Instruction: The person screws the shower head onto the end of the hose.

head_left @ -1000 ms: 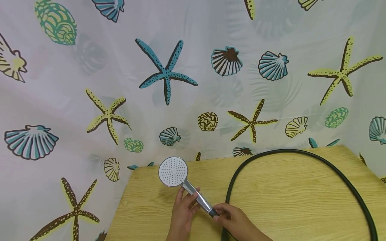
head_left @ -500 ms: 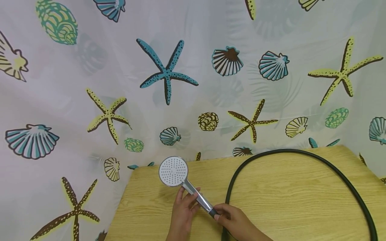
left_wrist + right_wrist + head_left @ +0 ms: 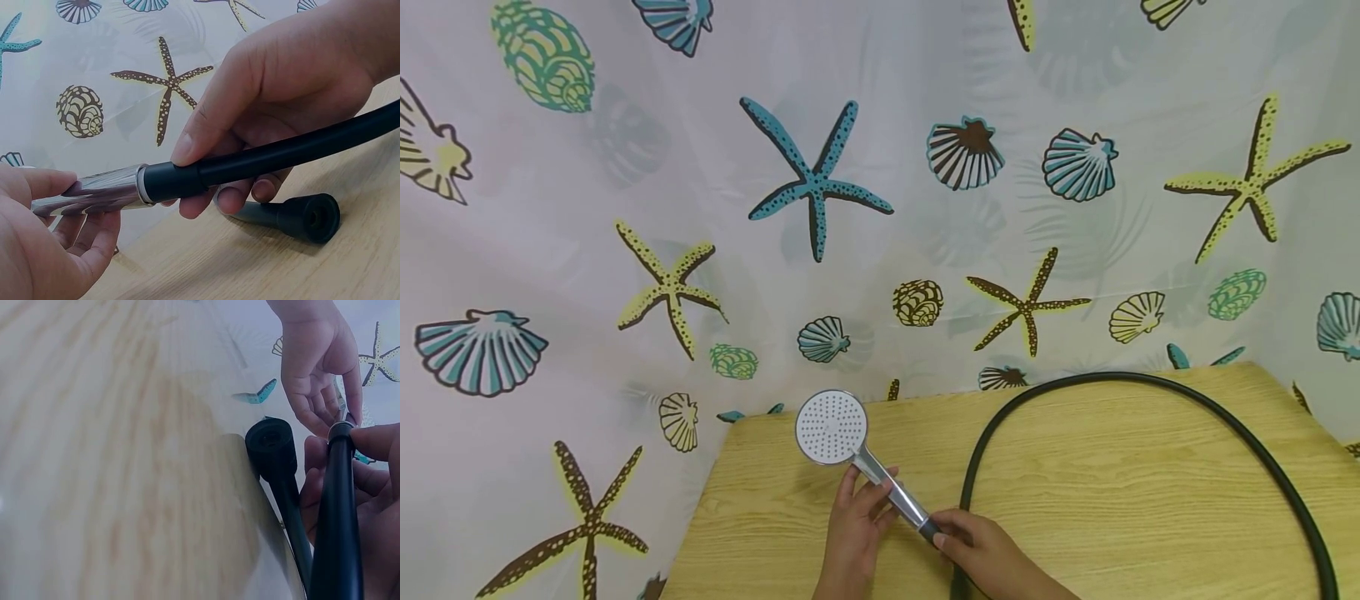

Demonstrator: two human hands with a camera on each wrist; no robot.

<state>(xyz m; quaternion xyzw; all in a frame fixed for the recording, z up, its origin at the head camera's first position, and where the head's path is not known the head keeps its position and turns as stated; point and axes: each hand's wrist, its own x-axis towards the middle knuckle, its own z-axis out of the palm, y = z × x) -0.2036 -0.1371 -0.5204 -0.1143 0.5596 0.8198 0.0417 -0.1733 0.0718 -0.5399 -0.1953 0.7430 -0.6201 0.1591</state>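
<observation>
A chrome shower head (image 3: 831,427) with a white, dotted round face is held tilted over the wooden table, its handle (image 3: 106,190) running down to the right. My left hand (image 3: 854,527) grips that handle between thumb and fingers. At the handle's lower end, my right hand (image 3: 988,550) pinches the black collar (image 3: 172,181) of a black shower hose (image 3: 300,150). The collar sits right against the chrome end in the left wrist view. Below the right hand lies the hose's other end (image 3: 309,217), a flared black fitting with an open mouth.
The hose (image 3: 1112,376) loops widely across the right part of the wooden table (image 3: 1112,500). A white curtain (image 3: 880,75) printed with shells and starfish hangs behind the table and along both sides.
</observation>
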